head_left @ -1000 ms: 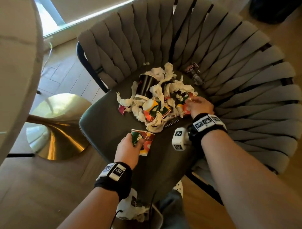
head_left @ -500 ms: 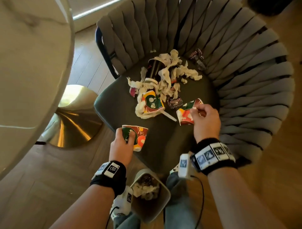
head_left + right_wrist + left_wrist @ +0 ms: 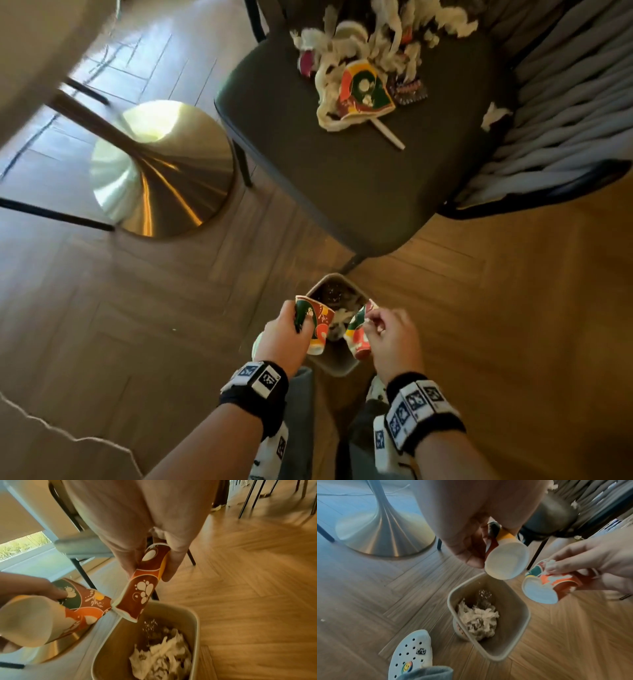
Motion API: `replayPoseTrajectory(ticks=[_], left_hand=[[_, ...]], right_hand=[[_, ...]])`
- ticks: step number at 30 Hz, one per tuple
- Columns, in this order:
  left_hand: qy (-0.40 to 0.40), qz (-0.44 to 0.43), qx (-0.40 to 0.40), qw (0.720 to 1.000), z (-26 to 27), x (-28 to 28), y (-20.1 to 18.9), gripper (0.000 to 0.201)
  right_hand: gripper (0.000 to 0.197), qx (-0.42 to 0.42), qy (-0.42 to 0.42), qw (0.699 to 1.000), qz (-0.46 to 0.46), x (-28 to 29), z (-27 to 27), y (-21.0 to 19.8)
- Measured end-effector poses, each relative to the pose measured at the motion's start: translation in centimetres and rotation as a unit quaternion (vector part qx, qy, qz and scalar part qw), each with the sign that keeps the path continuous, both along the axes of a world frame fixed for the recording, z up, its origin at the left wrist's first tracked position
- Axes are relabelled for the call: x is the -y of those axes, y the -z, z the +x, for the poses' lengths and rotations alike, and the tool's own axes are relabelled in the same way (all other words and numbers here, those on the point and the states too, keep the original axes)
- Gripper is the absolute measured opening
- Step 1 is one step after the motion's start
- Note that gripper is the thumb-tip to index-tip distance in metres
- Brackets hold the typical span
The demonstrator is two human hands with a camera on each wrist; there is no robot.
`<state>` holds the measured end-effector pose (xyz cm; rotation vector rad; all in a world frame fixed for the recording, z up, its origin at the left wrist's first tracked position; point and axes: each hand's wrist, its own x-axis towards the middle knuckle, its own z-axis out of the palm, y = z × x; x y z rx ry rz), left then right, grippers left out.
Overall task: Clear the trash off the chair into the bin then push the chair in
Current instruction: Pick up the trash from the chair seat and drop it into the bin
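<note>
My left hand (image 3: 291,329) grips a patterned paper cup (image 3: 317,322) over the left rim of the beige bin (image 3: 334,365). My right hand (image 3: 387,329) pinches a crushed paper cup (image 3: 356,337) over the bin's right rim. In the left wrist view both cups (image 3: 506,561) (image 3: 542,586) hang bottom-down above the bin (image 3: 518,635), which holds crumpled tissue (image 3: 479,619). The dark chair seat (image 3: 342,178) beyond still carries a flattened cup (image 3: 366,90), shredded tissue (image 3: 387,34), a wrapper (image 3: 409,90) and a white stick (image 3: 388,134).
A brass table base (image 3: 161,168) stands left of the chair on the herringbone wood floor. The pale table top (image 3: 30,51) overhangs at upper left. My feet in light clogs (image 3: 411,654) flank the bin. Other chair legs (image 3: 248,497) stand farther off.
Both hands have drawn back from the chair seat with a cup each and now hover over the bin at my feet. My view has tilted down to the floor.
</note>
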<state>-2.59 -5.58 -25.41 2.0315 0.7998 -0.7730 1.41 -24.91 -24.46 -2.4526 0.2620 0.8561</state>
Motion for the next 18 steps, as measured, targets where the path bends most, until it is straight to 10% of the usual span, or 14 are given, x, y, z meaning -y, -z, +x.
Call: replayPoseTrajectory(ticks=[8, 18], left_hand=[[0.035, 0.030, -0.054, 0.997, -2.6, 3.0, 6.3, 0.045], [0.014, 0.012, 0.101, 0.995, 6.0, -1.5, -4.4, 0.017]], right_hand=[[0.023, -0.064, -0.024, 0.998, 0.005, 0.2, -1.4, 8.5], [0.010, 0.063, 0.078, 0.990, 0.103, -1.2, 7.3, -4.0]])
